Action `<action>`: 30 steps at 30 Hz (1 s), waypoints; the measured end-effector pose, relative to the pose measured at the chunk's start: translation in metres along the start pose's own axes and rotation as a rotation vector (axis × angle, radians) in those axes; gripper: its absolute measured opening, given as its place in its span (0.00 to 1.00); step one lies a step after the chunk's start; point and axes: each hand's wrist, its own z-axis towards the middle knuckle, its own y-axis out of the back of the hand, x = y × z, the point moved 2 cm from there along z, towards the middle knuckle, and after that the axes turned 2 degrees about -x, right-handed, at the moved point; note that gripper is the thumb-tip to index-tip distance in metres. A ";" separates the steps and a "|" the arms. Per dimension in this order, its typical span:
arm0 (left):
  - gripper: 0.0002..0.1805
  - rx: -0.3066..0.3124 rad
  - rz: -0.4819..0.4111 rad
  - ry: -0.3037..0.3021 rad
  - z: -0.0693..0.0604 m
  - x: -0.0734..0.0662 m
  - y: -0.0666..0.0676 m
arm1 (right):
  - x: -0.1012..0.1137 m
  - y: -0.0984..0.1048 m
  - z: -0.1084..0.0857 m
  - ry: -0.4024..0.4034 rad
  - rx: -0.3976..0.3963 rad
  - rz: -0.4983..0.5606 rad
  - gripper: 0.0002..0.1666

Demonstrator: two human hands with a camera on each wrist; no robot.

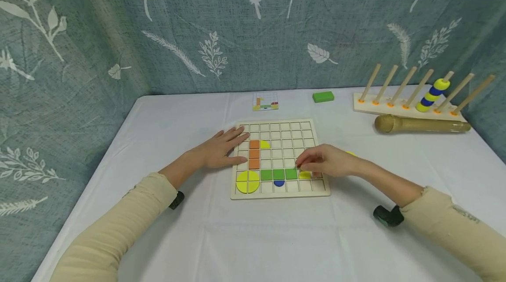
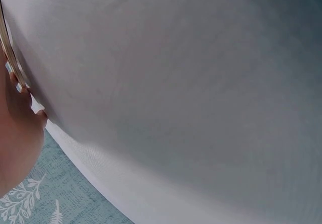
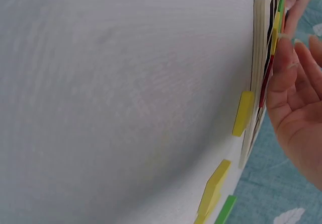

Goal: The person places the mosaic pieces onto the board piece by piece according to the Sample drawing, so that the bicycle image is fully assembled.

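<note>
A square wooden grid board (image 1: pixel 292 189) lies on the table, holding orange tiles (image 1: pixel 254 153), green tiles (image 1: pixel 278 174), yellow rounded pieces (image 1: pixel 247 182) and a blue half-round piece (image 1: pixel 279 183). My left hand (image 1: pixel 221 148) rests with fingers spread on the board's left edge. Over the lower right cells, my right hand (image 1: pixel 328 160) has its thumb and fingertips together at a red piece (image 3: pixel 265 83), apparently pinching it. That piece is mostly hidden in the head view. Just below these fingertips lies a yellow piece (image 1: pixel 305 175).
Behind the board lie a small pattern card (image 1: pixel 265 102) and a green block (image 1: pixel 323 96). A peg rack (image 1: pixel 395 106) with stacked yellow and blue beads stands back right, behind a brown microphone-shaped stick (image 1: pixel 423 124). Loose yellow pieces (image 3: pixel 243 114) lie beside the board.
</note>
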 end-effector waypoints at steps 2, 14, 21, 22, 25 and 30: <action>0.45 0.001 0.005 0.003 0.000 0.001 -0.001 | -0.001 0.002 -0.001 -0.006 -0.006 0.013 0.12; 0.45 0.000 0.003 0.002 0.000 -0.001 -0.001 | -0.020 0.035 -0.022 -0.188 -0.121 0.060 0.22; 0.45 0.013 0.019 0.019 0.000 -0.001 0.002 | -0.024 0.039 -0.034 -0.192 -0.136 0.019 0.20; 0.45 0.014 0.017 0.020 0.000 -0.001 0.002 | -0.025 0.039 -0.035 -0.187 -0.140 0.013 0.20; 0.45 0.021 0.013 0.025 0.001 -0.001 0.002 | -0.026 0.038 -0.038 -0.153 -0.151 -0.018 0.18; 0.46 0.017 0.011 0.017 0.001 -0.001 0.001 | -0.026 0.034 -0.040 -0.070 -0.136 -0.102 0.20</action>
